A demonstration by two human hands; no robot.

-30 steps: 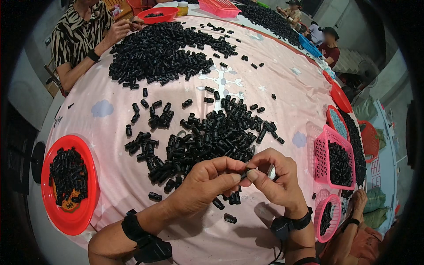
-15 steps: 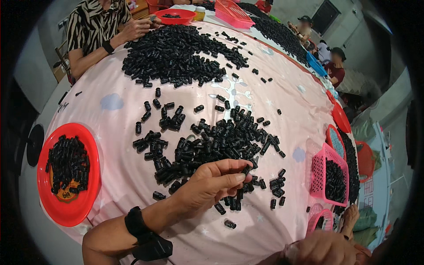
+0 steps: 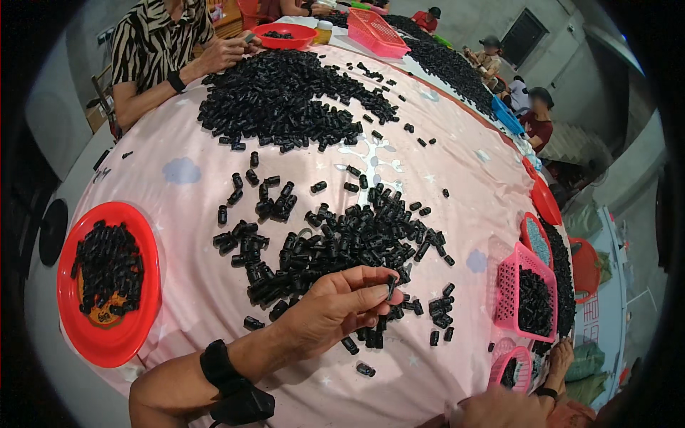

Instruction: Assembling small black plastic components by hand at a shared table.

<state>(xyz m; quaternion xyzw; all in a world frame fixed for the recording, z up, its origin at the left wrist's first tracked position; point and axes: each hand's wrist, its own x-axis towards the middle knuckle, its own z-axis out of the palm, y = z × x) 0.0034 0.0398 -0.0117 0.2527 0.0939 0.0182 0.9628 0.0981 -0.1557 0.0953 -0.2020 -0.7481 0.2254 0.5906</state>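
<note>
My left hand is closed in a pinch over the near side of a loose heap. Thumb and fingertips grip a small black cord lock piece. Below and beyond the hand lies a heap of similar black barrel-shaped plastic cord locks, with single ones scattered around it. My right hand is at the lower right edge, smeared by motion and partly cut off. Its fingers cannot be made out, nor whether they hold anything. Nearest to it stands a small pink basket with black pieces inside.
A red plate of black pieces lies left. Farther off rises a larger black heap, beside a co-worker's hands and a red basin. Right are a pink basket and another person's hand. The pink cloth covers the table.
My right hand has shifted left and lower, and has become blurred. The left hand keeps its pinch, with the piece now tilted more upright. The whole view has shifted slightly.
</note>
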